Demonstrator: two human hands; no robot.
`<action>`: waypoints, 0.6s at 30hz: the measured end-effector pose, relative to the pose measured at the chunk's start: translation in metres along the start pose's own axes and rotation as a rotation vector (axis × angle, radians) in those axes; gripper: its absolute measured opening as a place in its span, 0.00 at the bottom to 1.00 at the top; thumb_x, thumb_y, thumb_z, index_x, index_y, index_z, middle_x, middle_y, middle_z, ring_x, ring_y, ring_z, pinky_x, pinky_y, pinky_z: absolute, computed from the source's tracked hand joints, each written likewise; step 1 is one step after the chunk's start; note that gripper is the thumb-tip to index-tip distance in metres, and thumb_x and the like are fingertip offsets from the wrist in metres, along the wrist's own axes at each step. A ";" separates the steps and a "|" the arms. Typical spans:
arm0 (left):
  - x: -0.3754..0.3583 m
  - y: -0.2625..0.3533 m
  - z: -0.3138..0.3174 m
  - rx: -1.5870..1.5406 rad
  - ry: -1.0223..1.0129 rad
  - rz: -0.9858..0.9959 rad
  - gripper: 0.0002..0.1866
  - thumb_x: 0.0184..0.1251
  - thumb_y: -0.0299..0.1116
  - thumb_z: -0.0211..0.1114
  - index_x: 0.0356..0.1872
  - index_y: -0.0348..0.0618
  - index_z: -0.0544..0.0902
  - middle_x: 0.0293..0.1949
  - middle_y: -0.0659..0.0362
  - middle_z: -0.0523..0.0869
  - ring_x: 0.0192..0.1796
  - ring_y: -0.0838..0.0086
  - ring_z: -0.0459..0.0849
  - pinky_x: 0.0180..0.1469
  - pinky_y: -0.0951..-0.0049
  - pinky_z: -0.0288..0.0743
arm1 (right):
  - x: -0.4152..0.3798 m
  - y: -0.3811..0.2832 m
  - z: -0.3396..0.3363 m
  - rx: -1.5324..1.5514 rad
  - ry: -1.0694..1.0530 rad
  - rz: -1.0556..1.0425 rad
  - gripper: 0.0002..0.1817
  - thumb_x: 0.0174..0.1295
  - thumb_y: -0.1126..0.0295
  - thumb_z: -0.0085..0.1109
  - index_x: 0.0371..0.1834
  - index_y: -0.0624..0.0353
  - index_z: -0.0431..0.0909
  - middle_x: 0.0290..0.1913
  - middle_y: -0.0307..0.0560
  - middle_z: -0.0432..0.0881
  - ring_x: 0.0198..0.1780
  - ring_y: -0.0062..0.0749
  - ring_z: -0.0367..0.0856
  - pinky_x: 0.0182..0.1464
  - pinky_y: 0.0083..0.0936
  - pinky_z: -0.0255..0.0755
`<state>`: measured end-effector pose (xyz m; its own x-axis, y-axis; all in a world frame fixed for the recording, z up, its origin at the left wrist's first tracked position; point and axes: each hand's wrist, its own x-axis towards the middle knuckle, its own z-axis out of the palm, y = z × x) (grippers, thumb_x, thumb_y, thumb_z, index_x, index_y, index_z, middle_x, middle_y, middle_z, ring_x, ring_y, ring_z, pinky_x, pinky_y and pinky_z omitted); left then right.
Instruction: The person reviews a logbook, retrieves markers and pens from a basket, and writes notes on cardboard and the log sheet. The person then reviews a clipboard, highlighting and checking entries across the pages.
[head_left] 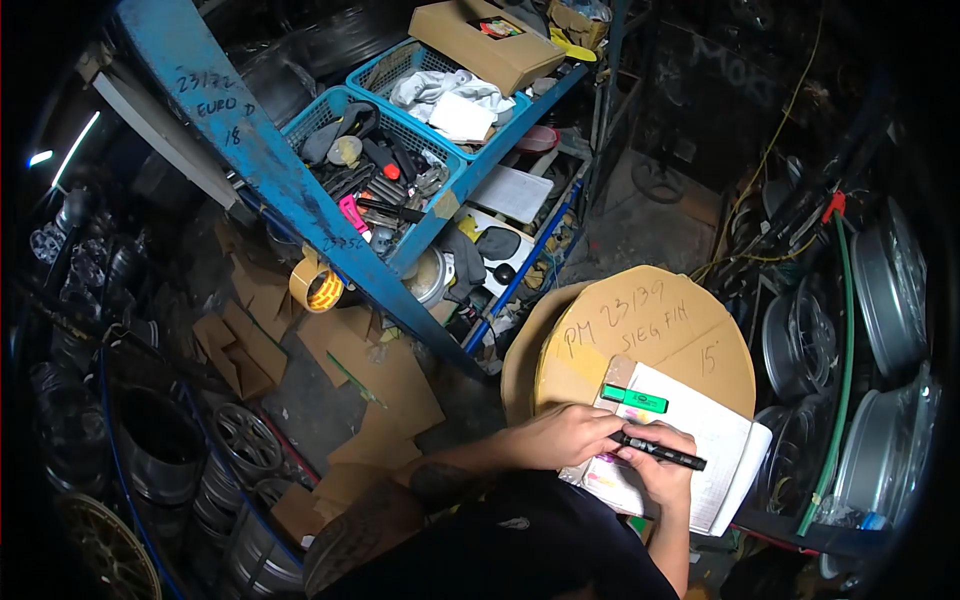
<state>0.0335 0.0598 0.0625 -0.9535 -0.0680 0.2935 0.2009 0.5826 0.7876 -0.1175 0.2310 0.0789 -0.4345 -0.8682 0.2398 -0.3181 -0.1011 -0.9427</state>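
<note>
A black marker [664,452] lies across both hands above an open notebook [708,450]. My right hand [662,465] is closed around the marker's middle. My left hand [568,436] comes in from the left, its fingers pressed together at the marker's left end. A green highlighter [634,398] rests on the notebook's upper left part, just above my hands. Beneath the notebook is a round cardboard piece [650,310] with handwriting on it. Pink and yellow marks show on the left page, partly covered by my hands.
A blue shelf [230,130] holds a blue basket of tools [400,235] and another with cloths [380,75]. Yellow tape [304,284] hangs on its post. Flattened cardboard [385,385] covers the floor at left. Wheel rims [890,290] stand at right, more [246,437] at lower left.
</note>
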 end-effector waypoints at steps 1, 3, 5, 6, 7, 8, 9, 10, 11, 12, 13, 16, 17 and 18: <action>-0.001 0.004 0.003 0.004 0.018 -0.019 0.15 0.72 0.28 0.68 0.55 0.31 0.82 0.45 0.44 0.87 0.45 0.48 0.88 0.49 0.55 0.82 | -0.002 0.001 0.002 0.028 0.049 0.015 0.15 0.53 0.78 0.80 0.45 0.66 0.90 0.36 0.49 0.91 0.37 0.34 0.89 0.47 0.28 0.82; 0.003 0.013 0.016 -0.011 0.211 0.013 0.17 0.69 0.23 0.68 0.57 0.31 0.81 0.46 0.45 0.87 0.45 0.49 0.89 0.49 0.56 0.83 | -0.003 0.003 0.005 0.088 0.148 0.046 0.15 0.53 0.78 0.81 0.44 0.66 0.91 0.37 0.49 0.91 0.38 0.32 0.88 0.47 0.28 0.82; 0.010 0.019 0.025 -0.021 0.368 0.046 0.18 0.66 0.20 0.68 0.57 0.31 0.81 0.46 0.45 0.87 0.45 0.50 0.89 0.48 0.57 0.83 | -0.001 -0.007 0.006 0.105 0.248 -0.018 0.16 0.52 0.78 0.82 0.44 0.66 0.91 0.36 0.47 0.90 0.40 0.30 0.88 0.48 0.29 0.81; 0.015 0.021 0.028 -0.024 0.428 0.069 0.19 0.65 0.19 0.68 0.57 0.31 0.81 0.46 0.45 0.87 0.45 0.51 0.90 0.47 0.57 0.83 | 0.002 -0.013 0.004 0.035 0.249 -0.043 0.16 0.51 0.78 0.83 0.45 0.66 0.91 0.36 0.47 0.90 0.39 0.29 0.87 0.48 0.28 0.81; 0.020 0.025 0.027 -0.028 0.486 0.094 0.19 0.64 0.18 0.68 0.57 0.30 0.81 0.45 0.44 0.87 0.44 0.51 0.90 0.47 0.57 0.83 | 0.006 -0.018 0.001 -0.036 0.253 -0.069 0.17 0.51 0.77 0.83 0.45 0.67 0.91 0.37 0.47 0.90 0.39 0.29 0.87 0.47 0.27 0.81; 0.028 0.021 0.013 0.037 0.448 0.170 0.20 0.64 0.17 0.67 0.58 0.30 0.81 0.43 0.42 0.87 0.43 0.52 0.90 0.44 0.61 0.83 | 0.009 -0.020 0.001 -0.125 0.294 -0.057 0.16 0.52 0.72 0.83 0.43 0.67 0.91 0.38 0.47 0.90 0.37 0.28 0.86 0.46 0.26 0.80; 0.035 0.017 0.005 -0.102 0.430 0.116 0.14 0.70 0.18 0.66 0.55 0.29 0.81 0.41 0.43 0.88 0.39 0.56 0.90 0.41 0.66 0.84 | 0.011 -0.014 -0.005 -0.275 0.251 -0.117 0.22 0.56 0.71 0.81 0.53 0.68 0.89 0.41 0.48 0.89 0.34 0.26 0.84 0.44 0.24 0.79; 0.038 0.002 0.000 -0.539 0.466 -0.144 0.07 0.79 0.25 0.61 0.51 0.32 0.78 0.38 0.48 0.88 0.37 0.61 0.90 0.38 0.67 0.85 | 0.014 -0.022 0.000 -0.169 0.251 -0.042 0.25 0.58 0.71 0.79 0.58 0.68 0.86 0.42 0.48 0.89 0.34 0.25 0.83 0.43 0.23 0.78; 0.050 -0.006 -0.028 -0.693 0.623 -0.132 0.09 0.84 0.33 0.55 0.48 0.37 0.76 0.32 0.52 0.86 0.31 0.66 0.87 0.34 0.69 0.84 | 0.016 -0.031 0.007 -0.064 0.247 0.030 0.29 0.60 0.71 0.77 0.64 0.68 0.82 0.43 0.48 0.88 0.33 0.24 0.82 0.42 0.22 0.78; 0.062 -0.015 -0.056 -0.835 0.783 -0.096 0.14 0.89 0.41 0.50 0.45 0.41 0.74 0.26 0.57 0.83 0.25 0.71 0.85 0.29 0.70 0.83 | 0.012 -0.031 0.010 -0.014 0.211 0.053 0.33 0.62 0.74 0.74 0.72 0.67 0.76 0.46 0.48 0.88 0.34 0.21 0.81 0.42 0.21 0.77; 0.070 -0.021 -0.086 -0.929 0.990 -0.195 0.15 0.89 0.45 0.51 0.44 0.46 0.75 0.22 0.61 0.77 0.18 0.78 0.74 0.20 0.77 0.71 | 0.007 -0.028 0.015 0.049 0.218 0.109 0.30 0.64 0.76 0.72 0.70 0.68 0.78 0.46 0.48 0.88 0.34 0.20 0.80 0.42 0.20 0.77; 0.067 -0.060 -0.186 -1.253 1.110 -0.113 0.17 0.86 0.52 0.55 0.45 0.50 0.75 0.18 0.70 0.62 0.17 0.83 0.57 0.24 0.77 0.58 | -0.005 -0.014 0.015 -0.140 0.129 0.171 0.25 0.65 0.76 0.71 0.65 0.68 0.81 0.43 0.47 0.89 0.33 0.20 0.79 0.42 0.21 0.77; 0.068 -0.072 -0.209 -1.322 1.148 -0.050 0.18 0.85 0.53 0.56 0.45 0.49 0.75 0.19 0.69 0.61 0.17 0.81 0.56 0.26 0.77 0.58 | -0.008 -0.008 0.017 -0.144 0.133 0.155 0.23 0.65 0.76 0.70 0.64 0.68 0.83 0.41 0.47 0.89 0.33 0.20 0.79 0.41 0.21 0.77; 0.072 -0.070 -0.230 -1.368 1.222 -0.072 0.19 0.85 0.53 0.56 0.45 0.46 0.75 0.22 0.68 0.63 0.20 0.82 0.58 0.29 0.76 0.59 | -0.010 -0.007 0.016 -0.155 0.107 0.166 0.23 0.65 0.76 0.70 0.63 0.68 0.83 0.41 0.47 0.89 0.33 0.21 0.79 0.41 0.21 0.77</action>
<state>0.0027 -0.1718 0.1529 -0.4161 -0.9069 -0.0655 0.7895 -0.3961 0.4688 -0.0975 0.2327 0.0792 -0.5755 -0.8096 0.1158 -0.3567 0.1211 -0.9263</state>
